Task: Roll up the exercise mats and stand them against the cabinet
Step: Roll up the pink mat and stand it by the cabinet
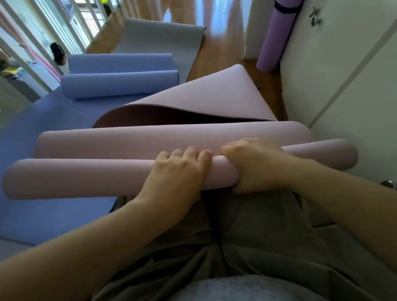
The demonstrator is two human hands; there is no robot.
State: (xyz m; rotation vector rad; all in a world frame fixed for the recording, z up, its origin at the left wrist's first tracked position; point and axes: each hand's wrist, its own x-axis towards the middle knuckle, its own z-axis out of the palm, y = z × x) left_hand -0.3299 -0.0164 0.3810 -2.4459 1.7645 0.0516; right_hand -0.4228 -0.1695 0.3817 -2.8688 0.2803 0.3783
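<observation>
1. Left hand (180, 172): laid over the rolled part of the pink mat (79, 178), fingers curled down its far side, holding it near the middle.
2. Right hand (250, 167): just beside the left, wrapped round the same roll, thumb underneath.
3. Pink mat: rolled at the near end only, lying across the person's lap. The rest runs away over the floor, and its far end is folded back with the dark underside showing.
4. Risk, as I judge it: both hands sit together at mid-roll, so the two ends go unguided. The roll could turn cone-shaped or slacken at the edges.
5. Risk: the folded-back far end could be creased into the roll unless it is laid flat first.
6. Risk: the roll's right end lies close to the cabinet (336, 77) and could catch on it.
7. Blue mat (120, 85): to the left, partly rolled, its flat part under the pink mat's left end.
8. Grey mat (162, 38): flat, farther off.
9. Purple mat (276, 31): rolled, strapped, upright against the cabinet.
10. Wooden floor (222, 47); white railing (38, 24) along the left.
</observation>
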